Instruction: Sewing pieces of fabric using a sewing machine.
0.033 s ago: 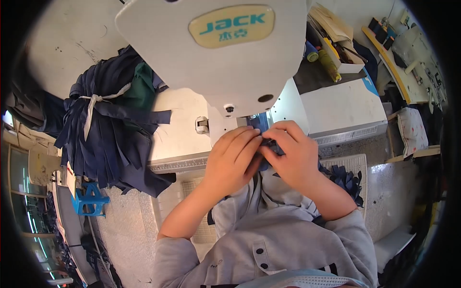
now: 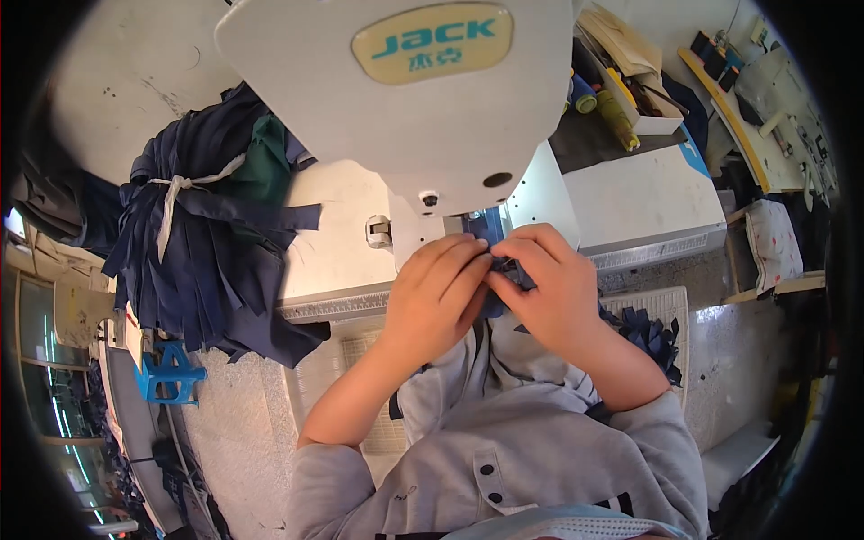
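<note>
Right in front of the white sewing machine (image 2: 405, 117), my two hands come together over a small piece of dark navy fabric (image 2: 490, 225). One end of the cloth runs back under the lit machine head, where the needle area is mostly hidden. My left hand (image 2: 438, 286) has its fingers pressed together and bent over the cloth. Thumb and forefinger of my right hand (image 2: 553, 283) pinch the cloth's near part, their tips almost meeting the left fingertips. How the fabric is folded between the fingers cannot be made out.
A bundle of navy fabric strips (image 2: 198, 243), tied with a white strip, hangs off the table's left side. Thread cones (image 2: 616, 121) and an open box (image 2: 643, 112) stand at the back right. Dark cloth pieces (image 2: 652, 342) lie in a pale basket (image 2: 679, 306) below. A blue stool (image 2: 169, 373) stands left.
</note>
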